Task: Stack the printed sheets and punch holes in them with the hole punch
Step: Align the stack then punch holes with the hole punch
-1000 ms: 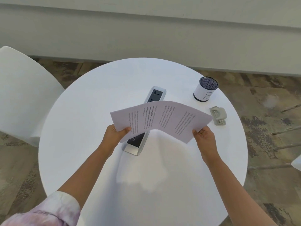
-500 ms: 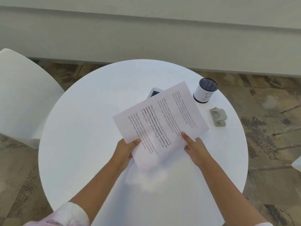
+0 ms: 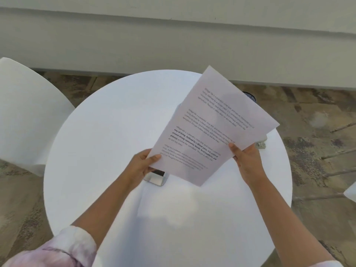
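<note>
the left hand [image 3: 142, 166] pinched the lower left edge of the printed sheets [image 3: 212, 130], thumb on top and fingers underneath. the right hand [image 3: 247, 160] gripped the lower right edge the same way, thumb pressed on the printed face. two hands held the paper; how many sheets lay in the stack could not be counted, as the edges sat flush. the stack was held in the air at the centre of the frame, above the round white table [image 3: 107, 143], its long axis running from lower left to upper right, the far corner tilted up toward the upper right. one hole punch [image 3: 261, 144] peeked out at the paper's right edge, mostly hidden. one silver device [image 3: 157, 178] showed under the lower left corner, one dark cup rim [image 3: 250, 96] past the top right edge. one white chair [image 3: 25, 116] stood at the left of the frame.
</note>
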